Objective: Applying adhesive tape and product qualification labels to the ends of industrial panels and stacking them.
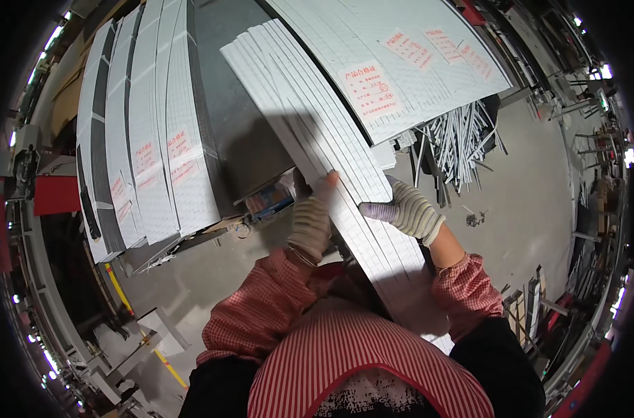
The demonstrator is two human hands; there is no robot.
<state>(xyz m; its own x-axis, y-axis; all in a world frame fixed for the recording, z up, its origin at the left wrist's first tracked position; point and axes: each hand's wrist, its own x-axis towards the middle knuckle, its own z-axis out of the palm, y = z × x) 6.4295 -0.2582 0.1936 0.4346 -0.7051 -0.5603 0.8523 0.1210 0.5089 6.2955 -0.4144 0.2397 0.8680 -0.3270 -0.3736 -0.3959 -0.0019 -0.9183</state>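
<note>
A bundle of long white strips (310, 132) runs from the upper middle down toward my body. My left hand (310, 219), in a striped knit glove, grips the bundle's left edge with the thumb on top. My right hand (406, 209), also gloved, rests on the right edge of the same bundle, fingers pointing left. Both sleeves are red checked.
Wrapped stacks of white panels with pink labels lie at the left (150, 139) and upper right (400, 63). A dark panel (237, 132) lies between them. Loose white offcuts (459, 143) litter the grey floor at right. A yellow floor line (122, 292) runs lower left.
</note>
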